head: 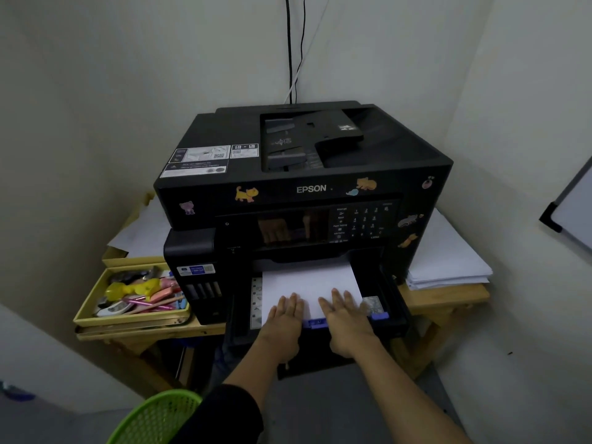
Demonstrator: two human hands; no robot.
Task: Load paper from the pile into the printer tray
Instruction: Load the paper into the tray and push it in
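Both flat: left hand (286,312) and right hand (344,310), fingers spread, press paper (307,283) in printer tray (389,302). Paper pile (448,264) right of them.

I note a wooden bench (448,298) set in a corner of pale walls. At its left end sits a yellow tray (86,310) crammed with pens, a yellow toy shape and pink items; I cannot identify the rest. A second yellow tray (128,260) lies just behind it, mostly covered. A green mesh basket (153,418) shows at the bottom edge. Black and white cables (293,59) run up the wall. A whiteboard (573,200) leans in at the right edge.
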